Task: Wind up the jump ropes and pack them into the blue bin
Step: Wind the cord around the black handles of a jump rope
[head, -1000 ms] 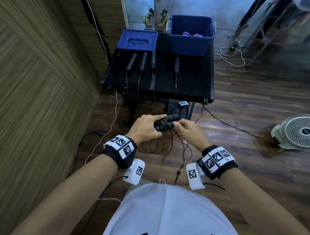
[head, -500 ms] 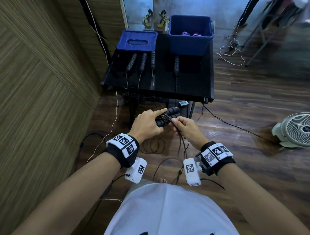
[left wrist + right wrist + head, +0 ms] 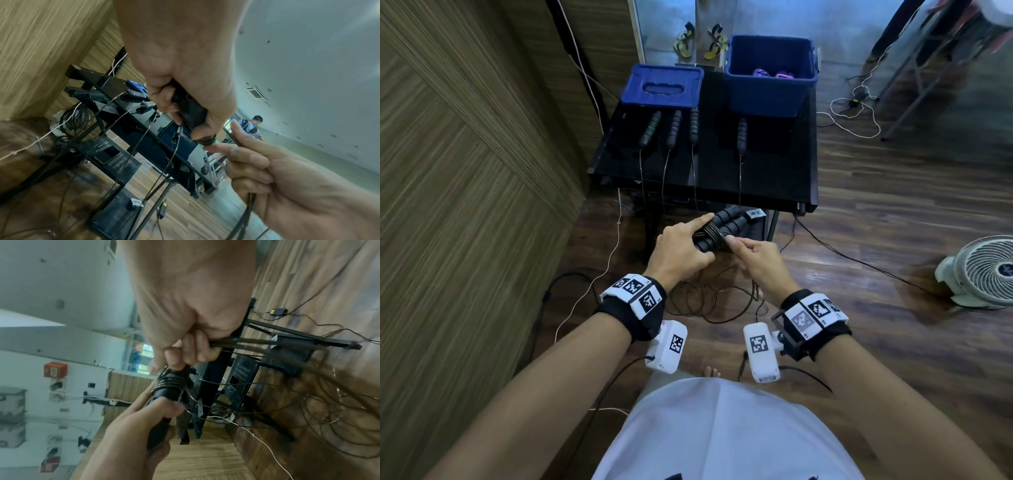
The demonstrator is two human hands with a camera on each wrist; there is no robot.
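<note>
Two black jump rope handles (image 3: 726,226) lie side by side in my left hand (image 3: 683,248), which grips them in front of the black table (image 3: 777,178). Several turns of dark cord (image 3: 714,234) are wound around them. My right hand (image 3: 751,255) pinches the loose cord (image 3: 257,345) right beside the coil; the rest trails in loops on the floor (image 3: 709,301). In the left wrist view my left hand (image 3: 185,104) is wrapped round the handles (image 3: 191,112). The blue bin (image 3: 770,82) stands at the table's far right with purple rope inside.
Several more black handles (image 3: 674,128) lie on the table with cords hanging over its front edge. A blue lid (image 3: 662,85) sits at the far left. A wooden wall stands to the left, a white fan (image 3: 983,270) on the floor to the right, and cables lie about.
Both hands have risen toward the table edge with the handles. My right hand has carried the cord round them, and the left index finger now lies along the coil.
</note>
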